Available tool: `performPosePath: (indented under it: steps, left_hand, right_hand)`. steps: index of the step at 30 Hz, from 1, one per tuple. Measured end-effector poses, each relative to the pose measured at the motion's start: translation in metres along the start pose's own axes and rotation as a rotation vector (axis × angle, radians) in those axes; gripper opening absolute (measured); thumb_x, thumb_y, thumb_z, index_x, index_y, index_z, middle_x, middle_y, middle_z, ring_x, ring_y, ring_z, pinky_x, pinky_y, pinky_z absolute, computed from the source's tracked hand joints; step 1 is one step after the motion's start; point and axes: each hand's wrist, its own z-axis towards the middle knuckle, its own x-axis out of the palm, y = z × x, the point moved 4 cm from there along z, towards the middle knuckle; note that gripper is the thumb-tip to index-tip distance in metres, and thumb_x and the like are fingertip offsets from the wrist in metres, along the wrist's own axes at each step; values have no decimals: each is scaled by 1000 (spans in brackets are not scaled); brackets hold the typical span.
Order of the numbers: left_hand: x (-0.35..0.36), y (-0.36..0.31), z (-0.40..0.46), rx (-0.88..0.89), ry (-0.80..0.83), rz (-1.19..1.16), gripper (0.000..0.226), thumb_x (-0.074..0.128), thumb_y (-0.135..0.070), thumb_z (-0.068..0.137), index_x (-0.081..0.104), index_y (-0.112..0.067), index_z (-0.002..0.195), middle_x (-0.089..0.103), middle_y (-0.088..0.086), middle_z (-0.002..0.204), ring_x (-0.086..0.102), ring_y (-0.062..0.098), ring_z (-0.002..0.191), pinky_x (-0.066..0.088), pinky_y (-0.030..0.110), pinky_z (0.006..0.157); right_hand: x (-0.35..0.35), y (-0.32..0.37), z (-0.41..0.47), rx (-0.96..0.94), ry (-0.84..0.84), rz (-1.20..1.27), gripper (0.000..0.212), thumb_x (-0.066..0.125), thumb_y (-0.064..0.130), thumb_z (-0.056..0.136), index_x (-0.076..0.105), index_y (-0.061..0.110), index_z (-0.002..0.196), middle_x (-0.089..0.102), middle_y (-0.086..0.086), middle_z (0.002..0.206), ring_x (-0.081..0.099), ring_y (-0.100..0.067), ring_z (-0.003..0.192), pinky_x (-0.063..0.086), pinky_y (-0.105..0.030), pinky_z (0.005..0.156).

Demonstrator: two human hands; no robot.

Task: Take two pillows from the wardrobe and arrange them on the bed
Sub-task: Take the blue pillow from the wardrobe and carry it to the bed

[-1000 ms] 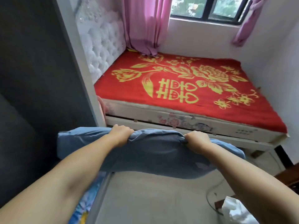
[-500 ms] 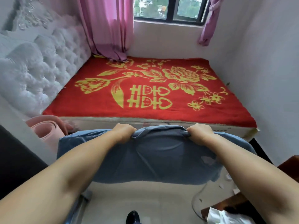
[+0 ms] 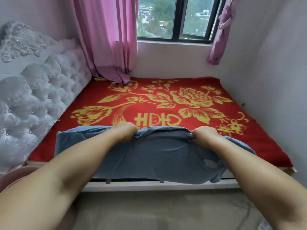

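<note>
Both hands are clenched on the far edge of the blue pillow [image 3: 154, 155]: my left hand [image 3: 126, 131] has a fistful of fabric toward the headboard side, my right hand [image 3: 205, 134] bunches the cover further from the headboard, knuckles up, fingers curled under so I cannot see the fingertips. I am holding the pillow flat in front of me, and it hangs over the near edge of the bed [image 3: 166, 103], its lower part draping past the mattress and frame. No second pillow shows from here, so I judge the task about half along at best. To set this one well I would carry it toward the headboard [image 3: 41, 97], keep both grips level so the filling does not slump to one end, lower its long side against the padding, and let go only once it lies flat; a smoothing pass along the cover should follow. The pillow looks soft and limp, a smooth matte cotton-like cover that creases where I pinch it, with a pale patch low on the side away from the headboard. Beneath it lies a red blanket with woven yellow flowers and a double-happiness sign, slightly fuzzy in texture. Tufted, buttoned and pale grey, the headboard looks plush, and a pink curtain [image 3: 108, 39] pools just beside its far end.
</note>
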Motion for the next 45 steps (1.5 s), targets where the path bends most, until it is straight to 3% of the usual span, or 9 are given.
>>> performPosePath:
  steps: [3,6,11,16,19,23,26,35,45]
  left_hand:
    - [-14,37,46,-63,-10,-28,19,49,-38,82,62,-28,91,69,-5,97,61,22,84,37,27,59]
    - [-20,76,92,-120,12,-57,13,49,-37,82,60,-30,86,69,-5,95,61,22,82,39,28,62]
    - [-22,133,151,-190,65,-59,7,50,-33,83,56,-30,85,66,-5,94,61,22,86,38,29,62]
    - [-19,201,204,-256,139,-75,16,50,-27,84,56,-25,99,65,1,107,61,26,100,41,31,68]
    - [-22,237,240,-239,152,-72,28,52,-24,85,55,-20,113,63,5,112,60,28,103,47,35,74]
    - [-29,283,284,-204,158,-54,25,53,-30,86,54,-19,108,63,4,112,60,27,102,43,34,70]
    - [-37,309,307,-208,171,-69,24,52,-27,85,54,-18,107,63,5,111,61,28,101,41,32,67]
    - [-31,361,368,-348,234,-154,25,51,-21,86,54,-19,111,63,5,114,59,27,103,40,33,70]
    - [-43,380,500,-476,386,-233,33,47,-8,86,54,-20,117,61,4,119,60,26,105,42,33,70]
  right_hand:
    - [-24,1,65,-34,-33,-22,28,44,35,97,65,22,112,65,-1,115,61,-25,109,40,-28,74]
    - [-47,6,137,-89,-43,-53,30,43,36,98,63,22,116,63,-3,118,60,-26,111,40,-30,75]
    - [-77,28,246,-179,-91,-61,29,45,38,97,65,25,114,65,-3,117,62,-27,109,41,-31,75]
    - [-96,66,344,-255,-135,-102,24,48,34,96,66,24,109,67,-2,111,63,-26,104,41,-29,71]
    - [-104,83,391,-238,-88,-107,26,48,35,96,65,23,111,66,-3,112,63,-26,105,41,-28,71]
    - [-123,99,447,-225,-53,-92,39,49,52,93,64,23,114,65,-3,115,62,-26,108,41,-29,72]
    - [-135,111,481,-215,-62,-74,38,50,51,92,64,22,114,65,-4,116,62,-27,108,42,-30,74]
    - [-159,135,592,-337,-80,-134,33,48,43,95,65,20,110,66,-2,112,63,-25,104,41,-29,71]
    - [-179,104,763,-544,-39,-191,40,49,53,91,65,21,110,67,-2,111,64,-25,103,45,-30,73]
